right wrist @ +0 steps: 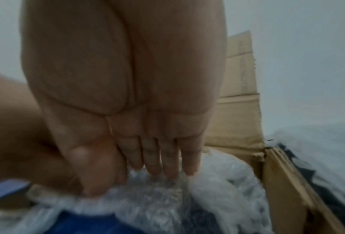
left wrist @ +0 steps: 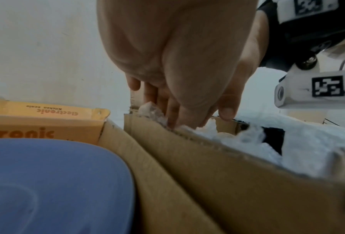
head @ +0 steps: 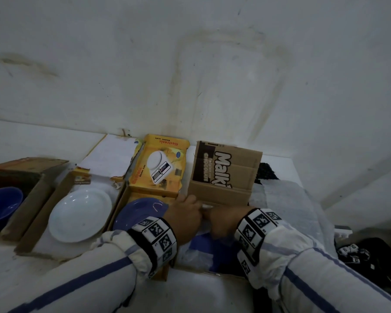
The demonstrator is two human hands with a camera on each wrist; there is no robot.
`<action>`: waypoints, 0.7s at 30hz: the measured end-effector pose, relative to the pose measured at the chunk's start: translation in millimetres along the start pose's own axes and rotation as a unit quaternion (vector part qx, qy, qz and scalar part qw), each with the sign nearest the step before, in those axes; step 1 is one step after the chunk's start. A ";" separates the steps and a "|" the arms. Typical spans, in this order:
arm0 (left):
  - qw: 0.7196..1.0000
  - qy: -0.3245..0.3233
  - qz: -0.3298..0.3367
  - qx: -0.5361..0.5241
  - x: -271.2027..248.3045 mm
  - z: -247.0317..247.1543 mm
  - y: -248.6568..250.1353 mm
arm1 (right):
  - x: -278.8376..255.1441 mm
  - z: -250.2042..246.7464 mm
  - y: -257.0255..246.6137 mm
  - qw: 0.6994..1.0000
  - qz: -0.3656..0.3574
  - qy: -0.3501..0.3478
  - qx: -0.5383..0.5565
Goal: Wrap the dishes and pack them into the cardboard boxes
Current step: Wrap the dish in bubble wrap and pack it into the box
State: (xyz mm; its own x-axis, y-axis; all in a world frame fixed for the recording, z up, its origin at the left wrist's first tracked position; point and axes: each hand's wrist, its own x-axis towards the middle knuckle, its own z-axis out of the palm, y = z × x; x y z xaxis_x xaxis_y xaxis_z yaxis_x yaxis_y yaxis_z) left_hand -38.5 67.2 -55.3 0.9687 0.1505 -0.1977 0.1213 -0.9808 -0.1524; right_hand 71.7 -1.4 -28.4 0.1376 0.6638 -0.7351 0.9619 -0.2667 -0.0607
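Both hands work inside the Malkist cardboard box [head: 221,177]: the left hand [head: 185,219] has its fingers [left wrist: 173,110] straight and together, pushing bubble wrap [right wrist: 167,197] down behind the near box wall; the right hand [head: 221,220] pinches the wrap between thumb and fingers [right wrist: 167,158]. A blue dish [right wrist: 83,224] shows blurred beneath. Left of the fingers, a blue plate [head: 142,211] sits in another box; a white plate [head: 79,214] lies farther left on the white table [head: 20,267].
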 end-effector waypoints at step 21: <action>0.997 -0.072 -0.026 0.001 9.7 8.7 17.5 | -15.7 15.1 30.2 0.998 0.056 -0.005 0.030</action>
State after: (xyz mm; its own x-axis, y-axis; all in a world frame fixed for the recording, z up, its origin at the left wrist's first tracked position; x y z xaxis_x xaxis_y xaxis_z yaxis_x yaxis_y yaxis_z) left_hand -28.9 52.6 -68.3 0.9198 0.2170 -0.3269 0.1697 -0.9712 -0.1671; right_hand 95.0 -30.4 -28.9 0.2397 0.6203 -0.7468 0.9249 -0.3798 -0.0186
